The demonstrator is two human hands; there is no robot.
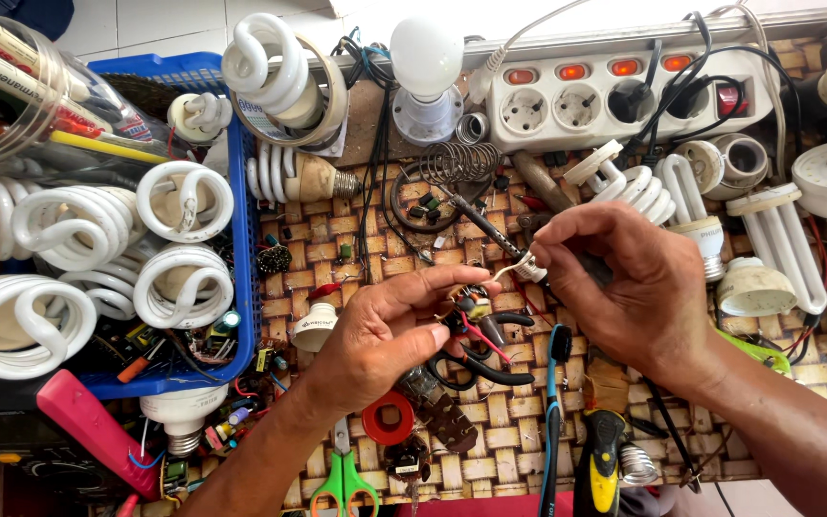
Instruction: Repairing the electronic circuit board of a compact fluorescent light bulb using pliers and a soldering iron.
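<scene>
My left hand [385, 335] pinches a small circuit board [472, 308] with red wires, held above the woven mat. My right hand [624, 287] holds a soldering iron [490, 233] by its handle, its tip pointing up and left, and also pinches a thin strand of solder wire [509, 270] that reaches toward the board. Black pliers [480, 359] lie directly beneath the board.
A blue basket [244, 239] of white spiral lamps sits left. A white power strip [614, 96] with lit switches runs along the back, a round bulb [425, 57] beside it. Green scissors [345, 479], a red tape roll [388, 418], a yellow-black tool [600, 469] and lamp parts crowd the mat.
</scene>
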